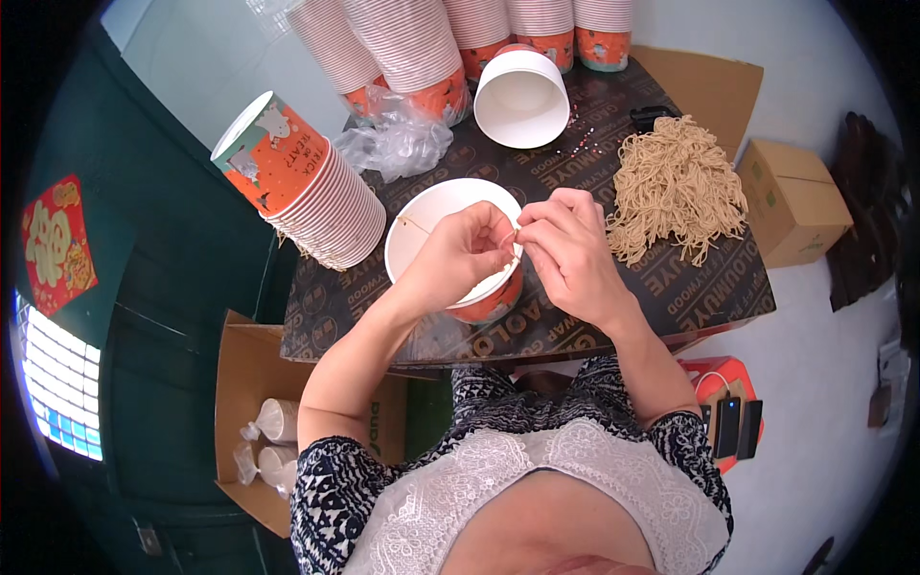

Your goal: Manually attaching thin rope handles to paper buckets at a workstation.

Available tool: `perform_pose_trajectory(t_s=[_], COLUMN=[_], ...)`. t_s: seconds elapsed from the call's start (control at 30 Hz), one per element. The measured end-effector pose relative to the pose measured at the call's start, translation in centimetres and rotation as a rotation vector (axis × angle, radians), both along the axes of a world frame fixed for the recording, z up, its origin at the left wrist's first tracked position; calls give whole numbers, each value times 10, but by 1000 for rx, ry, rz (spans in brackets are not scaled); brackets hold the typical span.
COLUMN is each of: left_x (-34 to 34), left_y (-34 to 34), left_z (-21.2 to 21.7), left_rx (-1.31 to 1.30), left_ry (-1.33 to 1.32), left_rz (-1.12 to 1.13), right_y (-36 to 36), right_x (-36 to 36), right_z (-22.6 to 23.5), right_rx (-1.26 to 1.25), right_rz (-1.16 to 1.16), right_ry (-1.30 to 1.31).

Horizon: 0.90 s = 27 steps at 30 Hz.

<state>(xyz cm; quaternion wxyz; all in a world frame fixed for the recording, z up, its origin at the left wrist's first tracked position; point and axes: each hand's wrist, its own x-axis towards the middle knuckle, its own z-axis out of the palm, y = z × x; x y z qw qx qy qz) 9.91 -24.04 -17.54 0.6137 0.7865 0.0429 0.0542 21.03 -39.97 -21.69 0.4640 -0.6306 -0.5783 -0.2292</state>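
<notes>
A white-lined paper bucket (407, 254) with an orange printed outside stands upright on the table in front of me. A thin tan cord (410, 223) shows inside its far left wall. My left hand (460, 254) reaches over the bucket's opening, its fingers pinched on the cord at the right rim. My right hand (573, 251) meets it from outside that rim, thumb and fingers also closed on the cord. The fingers partly hide the cord's end and the rim there. To the right lies a loose heap of tan cords (678, 187).
A tilted stack of nested orange buckets (302, 187) is at the table's left edge. Tall bucket stacks (407, 48) line the back, beside crumpled clear plastic (398, 134). Another bucket (522, 101) lies tipped toward me. Cardboard boxes (795, 201) and a red stool (714, 374) flank the table (383, 331).
</notes>
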Motion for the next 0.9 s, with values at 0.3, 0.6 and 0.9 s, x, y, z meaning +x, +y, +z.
perform_pose_trajectory(t_s=[0.3,0.6,0.9], left_x=[-4,-7,-5], left_y=[-15,-20,-18], left_z=[-4,-1,-2], left_rx=[537,637,631], left_ry=[-264,-369,-398], left_rz=[178,166,168], right_y=[7,12,14], right_x=[5,15,25], right_z=[0,-3,-11], right_rx=[-76,-233,-266], right_rz=[58,217,412], right_ry=[-2,122,361])
